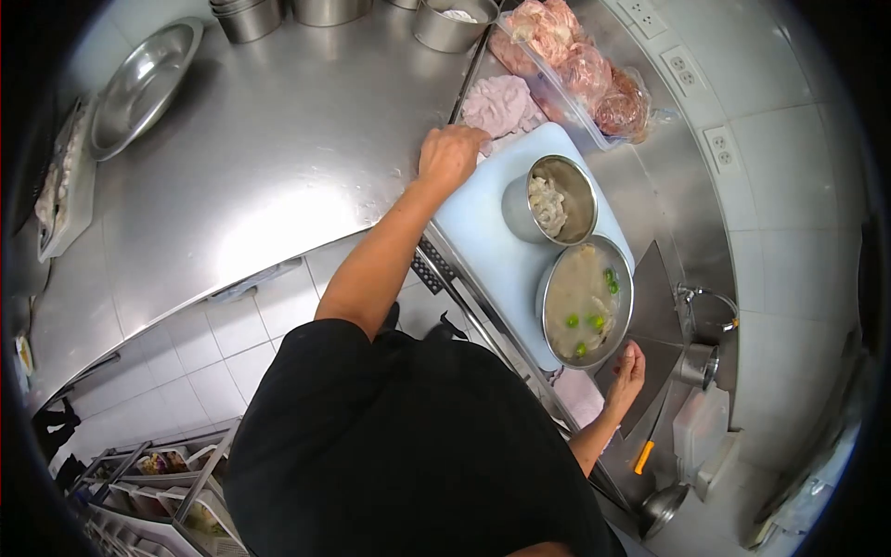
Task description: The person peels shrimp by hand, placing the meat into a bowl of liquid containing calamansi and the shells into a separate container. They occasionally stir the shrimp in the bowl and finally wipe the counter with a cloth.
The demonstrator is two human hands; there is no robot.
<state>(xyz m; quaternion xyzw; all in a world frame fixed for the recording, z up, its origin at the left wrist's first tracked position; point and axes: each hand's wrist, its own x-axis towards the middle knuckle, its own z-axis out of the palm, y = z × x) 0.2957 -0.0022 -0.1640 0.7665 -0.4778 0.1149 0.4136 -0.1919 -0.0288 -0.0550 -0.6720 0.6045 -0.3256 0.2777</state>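
My left hand (449,158) is at the top left corner of the light blue cutting board (469,215), with its bent fingers closed on the edge of a crumpled pink cloth (501,104). On the board stands a deep steel pot (522,212) holding pale, wet pieces of food (547,206). Just below it is a wide steel bowl (548,327) of cloudy liquid, with several bright green pieces (595,321) floating in it. Beside the bowl's lower right rim, my right hand (628,376) is loosely open with slightly curled fingers and nothing visible in it.
A clear tub (577,116) of bagged raw meat stands beyond the board. The steel counter (278,139) carries an oval steel basin (148,88) and several pots. To the right are a tap (689,293), an orange-handled tool (643,457) and another pink cloth (577,397).
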